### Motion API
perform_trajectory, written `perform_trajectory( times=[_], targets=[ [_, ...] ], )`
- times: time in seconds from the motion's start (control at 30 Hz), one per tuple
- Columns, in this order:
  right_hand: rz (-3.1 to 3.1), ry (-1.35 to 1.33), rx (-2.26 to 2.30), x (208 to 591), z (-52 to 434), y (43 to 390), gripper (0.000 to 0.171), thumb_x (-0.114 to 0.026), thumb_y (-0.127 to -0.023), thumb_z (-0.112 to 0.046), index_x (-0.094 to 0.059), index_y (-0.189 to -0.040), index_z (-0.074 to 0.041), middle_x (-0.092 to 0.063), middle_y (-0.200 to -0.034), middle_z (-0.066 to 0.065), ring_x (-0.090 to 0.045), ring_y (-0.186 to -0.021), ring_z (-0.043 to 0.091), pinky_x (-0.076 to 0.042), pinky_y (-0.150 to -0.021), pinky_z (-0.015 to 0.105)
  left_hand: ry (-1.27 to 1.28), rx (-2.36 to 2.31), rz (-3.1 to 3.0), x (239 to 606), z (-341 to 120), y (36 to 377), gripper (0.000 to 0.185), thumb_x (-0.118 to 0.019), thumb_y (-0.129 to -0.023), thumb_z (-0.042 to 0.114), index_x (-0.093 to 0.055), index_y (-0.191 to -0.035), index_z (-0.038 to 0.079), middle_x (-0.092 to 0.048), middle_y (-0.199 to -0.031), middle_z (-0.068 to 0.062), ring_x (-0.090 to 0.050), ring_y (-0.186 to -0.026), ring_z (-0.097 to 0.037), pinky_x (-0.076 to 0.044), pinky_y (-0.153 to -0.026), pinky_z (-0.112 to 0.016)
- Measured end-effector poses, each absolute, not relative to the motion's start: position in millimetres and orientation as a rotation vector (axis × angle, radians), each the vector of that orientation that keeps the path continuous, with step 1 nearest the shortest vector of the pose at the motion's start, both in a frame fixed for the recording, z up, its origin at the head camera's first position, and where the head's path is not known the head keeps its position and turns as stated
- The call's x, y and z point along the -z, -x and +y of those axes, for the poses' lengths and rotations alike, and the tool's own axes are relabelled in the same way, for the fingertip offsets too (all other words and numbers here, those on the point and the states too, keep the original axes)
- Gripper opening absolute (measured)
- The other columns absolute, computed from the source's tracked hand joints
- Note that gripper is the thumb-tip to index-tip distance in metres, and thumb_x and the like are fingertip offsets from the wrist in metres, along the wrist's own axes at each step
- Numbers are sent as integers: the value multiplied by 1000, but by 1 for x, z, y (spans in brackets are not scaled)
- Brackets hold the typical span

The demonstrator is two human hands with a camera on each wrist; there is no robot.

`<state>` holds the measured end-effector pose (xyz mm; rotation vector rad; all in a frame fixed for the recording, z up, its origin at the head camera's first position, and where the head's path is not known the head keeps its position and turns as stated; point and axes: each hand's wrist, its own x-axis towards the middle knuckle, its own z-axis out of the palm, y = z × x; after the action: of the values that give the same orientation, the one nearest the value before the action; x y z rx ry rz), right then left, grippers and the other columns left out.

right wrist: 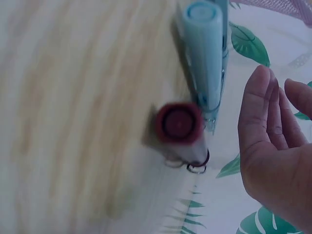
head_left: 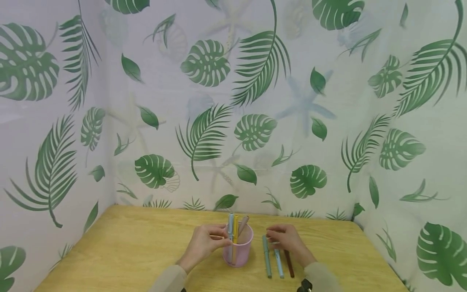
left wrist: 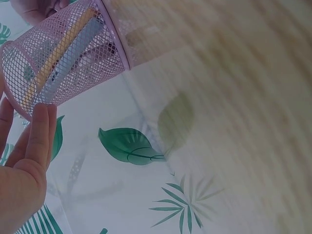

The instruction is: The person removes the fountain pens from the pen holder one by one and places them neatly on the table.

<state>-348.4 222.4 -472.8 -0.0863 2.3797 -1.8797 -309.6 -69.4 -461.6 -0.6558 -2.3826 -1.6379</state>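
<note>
Pink mesh cup [head_left: 238,249] w/ upright pens [head_left: 234,229]

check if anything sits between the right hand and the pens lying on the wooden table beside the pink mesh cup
Nothing visible does. The right hand hovers at the far ends of the green pen, light blue pen and dark red pen, with only bare table between. The pink mesh cup stands to their left, touched by the left hand.
</note>
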Motion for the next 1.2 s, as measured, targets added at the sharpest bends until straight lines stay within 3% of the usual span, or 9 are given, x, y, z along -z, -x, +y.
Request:
perform_trajectory(
  times=[0.4, 0.57, 0.77, 0.97, 1.2],
  targets=[
    [2325, 193, 1953, 463, 196, 347, 36, -67, -94, -20, -64, -118, 7, -72, -105, 10, -66, -87, 13, -62, -77, 32, 643, 1604, -2412, 463, -75, 308, 19, -83, -76, 25, -78, -85, 8, -68, -123, -14, -66, -114, -32, -62, -80, -24],
    [2336, 188, 2002, 458, 187, 347, 32, -69, -92, -18, -67, -115, 4, -72, -102, 4, -65, -88, 14, -60, -73, 27, 638, 1642, -2392, 462, -72, 309, 19, -84, -76, 22, -78, -85, 7, -68, -122, -15, -66, -114, -32, -61, -80, -23],
    [2358, 142, 2060, 454, 180, 347, 32, -69, -92, -13, -65, -118, 5, -72, -107, 11, -64, -85, 11, -58, -68, 24, 626, 1645, -2396, 461, -67, 308, 18, -84, -76, 20, -78, -86, 6, -69, -120, -15, -66, -113, -31, -61, -79, -22],
    [2344, 142, 2095, 448, 173, 344, 36, -67, -93, -9, -61, -123, 9, -69, -113, 20, -64, -83, 9, -57, -68, 25, 652, 1629, -2393, 460, -67, 309, 18, -83, -76, 19, -78, -86, 5, -70, -118, -15, -66, -113, -32, -61, -79, -23],
    [2353, 157, 2080, 445, 167, 343, 34, -70, -91, -12, -64, -120, 6, -71, -110, 15, -65, -84, 9, -60, -73, 32, 651, 1653, -2397, 460, -67, 309, 17, -84, -77, 18, -78, -87, 5, -69, -120, -15, -67, -112, -31, -61, -79, -23]
  ],
)
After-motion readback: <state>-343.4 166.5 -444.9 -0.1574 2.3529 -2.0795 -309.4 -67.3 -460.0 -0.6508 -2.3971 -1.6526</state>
